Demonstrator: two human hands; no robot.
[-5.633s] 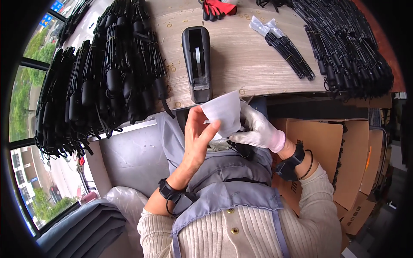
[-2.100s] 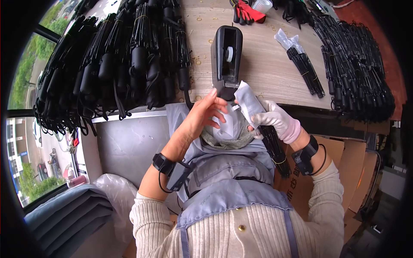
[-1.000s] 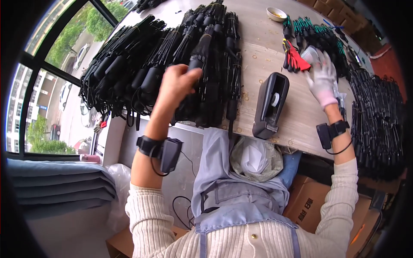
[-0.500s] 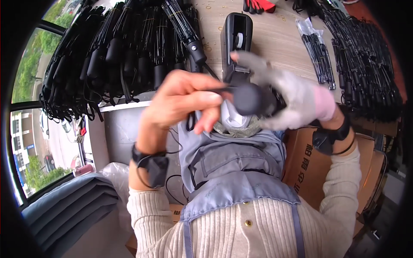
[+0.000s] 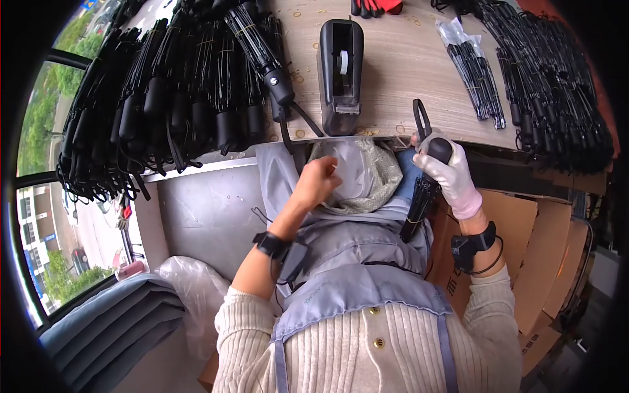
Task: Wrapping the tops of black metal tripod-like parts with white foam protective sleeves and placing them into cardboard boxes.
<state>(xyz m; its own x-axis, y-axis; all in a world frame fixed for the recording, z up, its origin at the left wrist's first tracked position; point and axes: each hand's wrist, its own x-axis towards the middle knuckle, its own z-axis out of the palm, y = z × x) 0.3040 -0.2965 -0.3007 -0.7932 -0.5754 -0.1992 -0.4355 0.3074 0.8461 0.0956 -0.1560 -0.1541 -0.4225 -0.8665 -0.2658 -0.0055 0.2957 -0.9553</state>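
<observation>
Folded umbrella (image 5: 422, 196) now in right hand (image 5: 449, 173) alone, lowered

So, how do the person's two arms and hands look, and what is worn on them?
The left hand is bare; the right hand wears a whitish glove with a pink cuff. Both arms have cream ribbed knit sleeves pushed up the forearm. Each wrist carries a black band with a small black device, and a thin cable shows at each.

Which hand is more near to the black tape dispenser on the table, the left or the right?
Left, narrowly. The bare left hand is just below the tape dispenser, over the grey apron. The gloved right hand, gripping a folded black umbrella, is below and right of it.
</observation>
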